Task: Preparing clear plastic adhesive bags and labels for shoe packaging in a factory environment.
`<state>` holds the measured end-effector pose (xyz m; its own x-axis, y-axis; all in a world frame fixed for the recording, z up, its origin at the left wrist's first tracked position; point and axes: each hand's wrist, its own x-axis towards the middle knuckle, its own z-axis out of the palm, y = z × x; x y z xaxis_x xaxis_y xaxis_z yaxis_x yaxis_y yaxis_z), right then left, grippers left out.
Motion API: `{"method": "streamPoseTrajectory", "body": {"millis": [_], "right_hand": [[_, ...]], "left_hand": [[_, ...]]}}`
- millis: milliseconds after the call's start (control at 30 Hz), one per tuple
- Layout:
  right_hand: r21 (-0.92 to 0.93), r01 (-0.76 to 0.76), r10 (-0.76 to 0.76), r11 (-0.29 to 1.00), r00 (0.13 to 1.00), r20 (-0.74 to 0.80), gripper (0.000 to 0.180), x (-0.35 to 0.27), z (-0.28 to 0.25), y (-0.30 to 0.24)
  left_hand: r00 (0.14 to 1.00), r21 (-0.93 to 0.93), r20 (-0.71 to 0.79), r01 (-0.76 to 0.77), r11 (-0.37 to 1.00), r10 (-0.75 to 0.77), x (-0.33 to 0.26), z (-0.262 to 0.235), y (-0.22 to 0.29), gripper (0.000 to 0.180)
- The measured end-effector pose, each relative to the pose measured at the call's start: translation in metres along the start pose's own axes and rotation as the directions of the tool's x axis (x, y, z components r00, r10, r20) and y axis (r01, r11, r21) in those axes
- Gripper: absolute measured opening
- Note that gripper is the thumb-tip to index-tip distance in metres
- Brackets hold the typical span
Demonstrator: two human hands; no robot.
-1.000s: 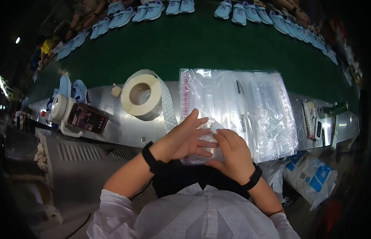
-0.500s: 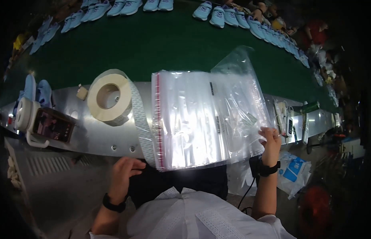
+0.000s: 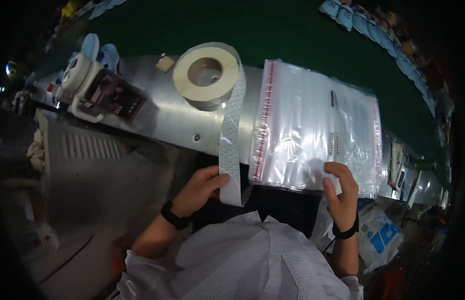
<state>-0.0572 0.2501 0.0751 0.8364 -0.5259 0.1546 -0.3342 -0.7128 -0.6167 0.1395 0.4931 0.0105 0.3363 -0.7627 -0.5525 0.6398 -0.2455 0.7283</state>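
Note:
My left hand [image 3: 205, 186] pinches the hanging end of a white label strip [image 3: 230, 135], its thumb in front and its other fingers partly hidden behind. The strip runs down from a cream label roll [image 3: 184, 80] lying on the metal ledge. To the right, a stack of clear plastic bags [image 3: 300, 135] with a red line along one edge rests on the ledge. Over the near edge of this stack is my right hand [image 3: 341, 192], thumb and fingers apart, with nothing seen between them. Whether its fingertips touch the top bag I cannot tell.
Left on the metal ledge [image 3: 157, 112], a phone [image 3: 115, 95] leans against a white handled mug [image 3: 78, 75], near light-blue shoes [image 3: 110, 57]. Beyond runs a green conveyor belt [image 3: 282, 30] with more shoes [image 3: 377, 34]. A printed plastic package [image 3: 382, 237] lies below right.
The view has swung, shifting things rightward. My left hand has taken hold of the label strip. My right hand has let go of the lifted plastic bag, which now lies flat.

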Motion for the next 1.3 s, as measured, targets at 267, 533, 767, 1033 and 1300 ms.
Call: {"method": "streamPoseTrajectory", "body": {"millis": [267, 533, 767, 1033, 1300], "right_hand": [[0.648, -0.462, -0.027, 0.605, 0.802, 0.596, 0.010, 0.022, 0.075, -0.063], [0.547, -0.474, 0.031, 0.690, 0.774, 0.632, 0.007, -0.004, 0.046, -0.043], [0.536, -0.265, -0.200, 0.801, 0.726, 0.658, 0.009, -0.009, 0.032, -0.030], [0.487, -0.182, -0.164, 0.854, 0.795, 0.584, 0.009, 0.021, 0.051, -0.063], [0.607, -0.135, -0.136, 0.784, 0.915, 0.379, 0.009, 0.018, 0.063, -0.069]], "left_hand": [[0.987, 0.080, 0.073, -0.148, 0.986, 0.142, -0.026, 0.040, 0.008, 0.026], [0.941, -0.097, -0.105, -0.333, 0.938, 0.323, 0.043, 0.018, 0.045, 0.034], [0.749, 0.069, -0.536, -0.421, 0.904, 0.390, 0.045, -0.005, 0.054, 0.031], [0.631, 0.816, 0.231, -0.540, 0.206, 0.740, -0.044, 0.060, 0.028, 0.020], [0.790, 0.669, 0.032, -0.472, 0.574, 0.612, -0.037, 0.066, 0.019, 0.019]]}}
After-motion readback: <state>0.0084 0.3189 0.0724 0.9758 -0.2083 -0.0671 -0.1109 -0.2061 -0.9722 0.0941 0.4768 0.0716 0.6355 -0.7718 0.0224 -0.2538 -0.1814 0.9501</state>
